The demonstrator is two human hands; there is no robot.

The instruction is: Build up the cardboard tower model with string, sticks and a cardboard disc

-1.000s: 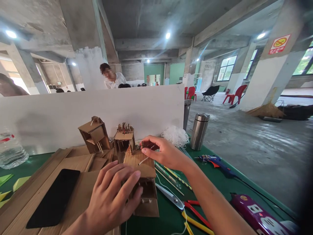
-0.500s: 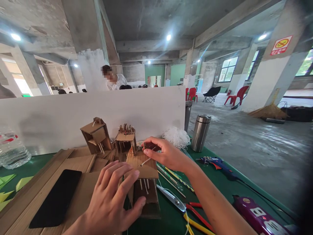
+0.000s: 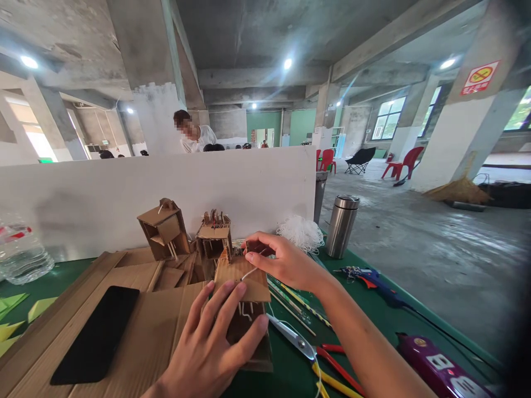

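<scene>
**Left hand (image 3: 219, 331) has shifted onto the cardboard box (image 3: 257, 288)**

So the change in the last half second: the left hand has slid over to the right, and its fingertips now look to be on the box's top panel, with the thumb out across the open front. It's spread, not gripping anything. Whether it's pressing down, can't tell.

The right hand (image 3: 284, 262) hasn't really moved. Thumb and index finger look pinched on a small upright cardboard tab (image 3: 248, 247) at the back of that panel. A white stick (image 3: 249, 274) pokes up just below those fingers, and more white sticks (image 3: 248, 316) hang under the panel, between the left index finger and thumb.

The box itself sits right between both hands, so the shift probably means steadier support for the fiddly bit.

Nearby: scissors (image 3: 296, 338) just right of the left thumb, black phone (image 3: 97, 334) left of the left hand, glue gun (image 3: 375, 284) past the right forearm.
</scene>
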